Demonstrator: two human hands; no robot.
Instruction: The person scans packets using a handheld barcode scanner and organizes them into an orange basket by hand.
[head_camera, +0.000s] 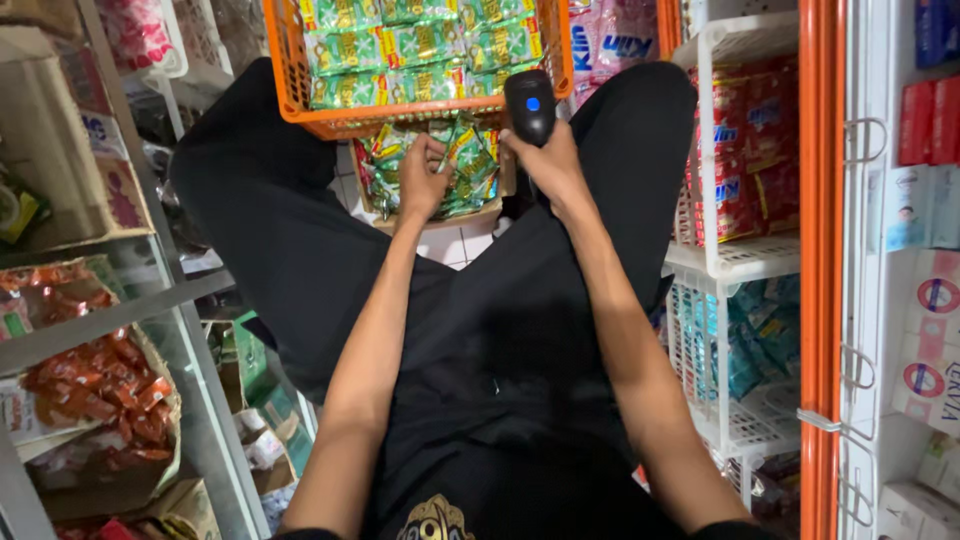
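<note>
Two hands work over the cardboard box (440, 215) of green sachets (470, 165) on the floor; the left hand (422, 180) is closed on sachets inside it; the right hand (545, 160) grips a black scanner (530, 105); the orange basket's (285, 70) far rows look packed, while the box seems still partly full.

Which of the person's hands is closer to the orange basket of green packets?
Right. The right hand, holding a black scanner, reaches the lower rim of the orange basket. The left hand sits lower, on green sachets in the box beneath.
</note>
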